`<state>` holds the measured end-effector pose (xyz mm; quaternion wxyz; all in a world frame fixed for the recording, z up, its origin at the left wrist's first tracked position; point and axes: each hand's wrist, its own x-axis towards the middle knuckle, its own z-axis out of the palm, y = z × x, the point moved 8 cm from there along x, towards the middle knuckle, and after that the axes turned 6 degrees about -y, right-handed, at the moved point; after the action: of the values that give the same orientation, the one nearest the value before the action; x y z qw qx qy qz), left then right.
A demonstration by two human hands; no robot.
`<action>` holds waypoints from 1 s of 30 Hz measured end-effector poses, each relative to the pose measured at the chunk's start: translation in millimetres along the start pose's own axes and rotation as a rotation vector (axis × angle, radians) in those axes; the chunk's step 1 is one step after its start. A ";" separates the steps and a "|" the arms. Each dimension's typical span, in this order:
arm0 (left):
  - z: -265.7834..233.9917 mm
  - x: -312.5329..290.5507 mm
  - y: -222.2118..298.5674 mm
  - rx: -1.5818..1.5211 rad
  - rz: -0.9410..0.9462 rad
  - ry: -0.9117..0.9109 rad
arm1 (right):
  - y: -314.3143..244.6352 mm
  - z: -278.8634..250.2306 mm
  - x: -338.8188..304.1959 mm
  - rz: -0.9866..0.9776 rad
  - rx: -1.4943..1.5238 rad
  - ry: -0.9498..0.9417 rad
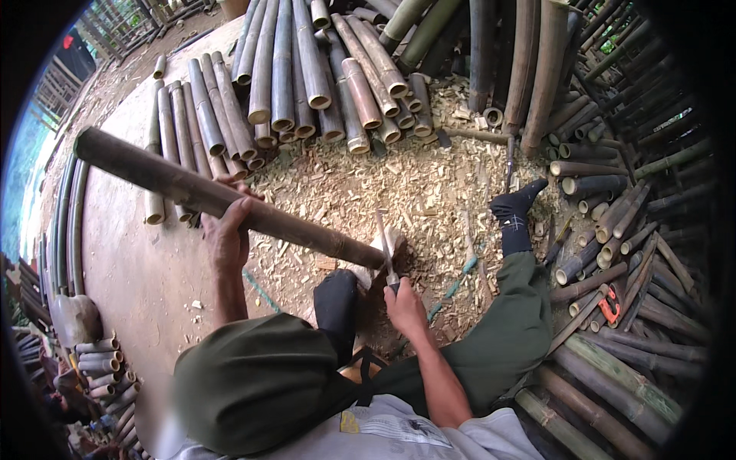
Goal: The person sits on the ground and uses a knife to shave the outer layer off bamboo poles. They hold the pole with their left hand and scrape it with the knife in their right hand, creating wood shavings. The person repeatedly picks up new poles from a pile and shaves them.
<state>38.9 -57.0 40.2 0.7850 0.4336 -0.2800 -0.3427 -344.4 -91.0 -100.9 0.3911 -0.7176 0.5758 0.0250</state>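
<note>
A long brown bamboo pole slants across my front, its far end up at the left. My left hand is closed round its middle, with the fingers partly hidden behind it. The pole's lower right end lies by a pale wooden block on the ground. My right hand grips the dark handle of a knife. The narrow blade points away from me and crosses right at that end of the pole, seemingly touching it.
Cut bamboo tubes lie in rows ahead, with taller poles upright behind. More bamboo and an orange-handled saw are heaped at the right. Wood chips cover the ground between my socked feet.
</note>
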 end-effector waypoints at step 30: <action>64.4 -95.8 -238.9 0.249 -0.616 -0.385 | 113.4 31.8 25.3 0.330 0.629 0.159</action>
<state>-137.4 -106.7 -151.8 0.5195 0.5172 -0.3187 -0.6009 -418.7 -96.2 -195.6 0.5374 -0.4592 0.6920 -0.1466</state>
